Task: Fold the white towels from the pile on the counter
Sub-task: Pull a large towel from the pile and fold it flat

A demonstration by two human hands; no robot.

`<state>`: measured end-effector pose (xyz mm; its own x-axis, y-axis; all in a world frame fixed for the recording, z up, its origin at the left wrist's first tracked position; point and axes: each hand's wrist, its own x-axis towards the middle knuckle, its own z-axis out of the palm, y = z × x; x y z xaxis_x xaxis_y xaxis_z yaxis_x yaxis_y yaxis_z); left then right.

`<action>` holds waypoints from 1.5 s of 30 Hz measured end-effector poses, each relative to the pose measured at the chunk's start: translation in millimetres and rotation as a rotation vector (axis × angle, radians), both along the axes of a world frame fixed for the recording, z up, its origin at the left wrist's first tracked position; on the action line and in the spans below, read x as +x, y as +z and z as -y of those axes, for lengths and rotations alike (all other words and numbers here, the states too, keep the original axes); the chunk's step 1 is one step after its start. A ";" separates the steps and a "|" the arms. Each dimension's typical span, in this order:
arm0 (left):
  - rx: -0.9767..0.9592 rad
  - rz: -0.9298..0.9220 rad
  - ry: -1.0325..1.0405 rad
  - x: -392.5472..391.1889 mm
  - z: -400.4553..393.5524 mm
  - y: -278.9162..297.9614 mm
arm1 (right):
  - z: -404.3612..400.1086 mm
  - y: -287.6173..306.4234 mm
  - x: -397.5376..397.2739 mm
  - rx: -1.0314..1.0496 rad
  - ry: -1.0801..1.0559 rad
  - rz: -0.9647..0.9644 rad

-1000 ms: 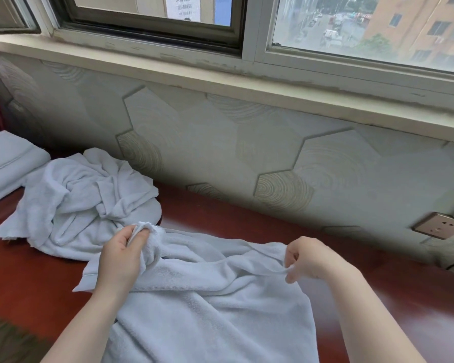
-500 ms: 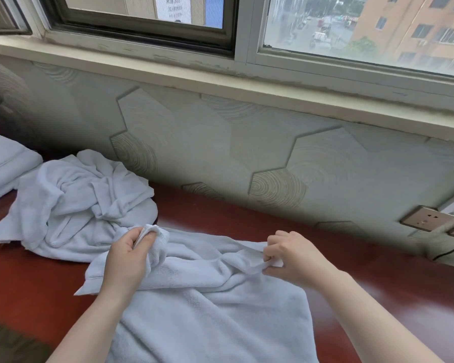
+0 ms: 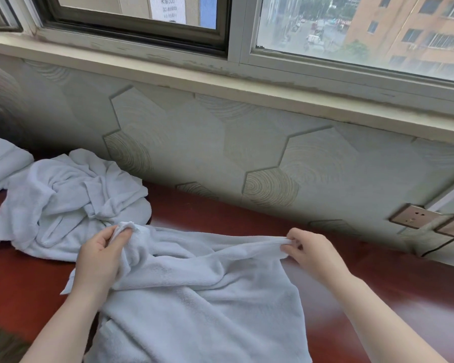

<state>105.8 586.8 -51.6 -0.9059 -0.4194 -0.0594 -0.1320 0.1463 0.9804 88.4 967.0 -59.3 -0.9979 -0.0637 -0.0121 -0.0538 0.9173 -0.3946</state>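
Note:
A white towel (image 3: 202, 297) lies spread over the front of the dark red counter (image 3: 378, 297) and hangs off its near edge. My left hand (image 3: 100, 260) grips a bunched corner of it at the far left. My right hand (image 3: 312, 248) pinches the far edge of the same towel, which runs taut between both hands. A crumpled pile of white towels (image 3: 68, 203) sits on the counter just behind and left of my left hand.
A folded white towel (image 3: 3, 163) lies at the far left edge. A patterned wall panel (image 3: 220, 153) rises right behind the counter under a window sill. Wall sockets (image 3: 409, 216) with a black cable sit at the right.
My right hand slid in toward the left along the towel's edge, then moved back out to the right, pulling the far edge straighter. My left hand kept its grip on the corner.

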 end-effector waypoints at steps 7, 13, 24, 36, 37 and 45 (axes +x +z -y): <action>0.041 0.045 0.191 9.8 41.5 4.6 | 15.7 -36.0 57.8 -0.315 -0.565 0.140; 0.040 0.439 -0.296 30.2 63.7 8.8 | 102.6 2.9 76.0 -0.052 -0.148 0.631; 0.365 0.341 -0.414 57.1 38.0 44.1 | 229.3 41.7 75.8 -1.002 -0.444 0.243; 0.380 0.230 -0.393 77.8 15.6 24.9 | 271.1 29.8 102.6 -0.953 -0.484 -0.078; 0.381 0.221 -0.406 79.0 16.0 26.6 | 273.2 31.5 103.7 -0.959 -0.472 -0.093; 0.493 0.184 -0.401 83.7 17.4 24.5 | 283.4 32.9 117.0 -1.040 -0.417 -0.273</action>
<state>189.5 569.4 -27.1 -0.9429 0.0642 -0.3268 -0.3324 -0.2414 0.9117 205.5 683.6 -26.4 -0.9051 0.4190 0.0721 -0.0226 0.1220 -0.9923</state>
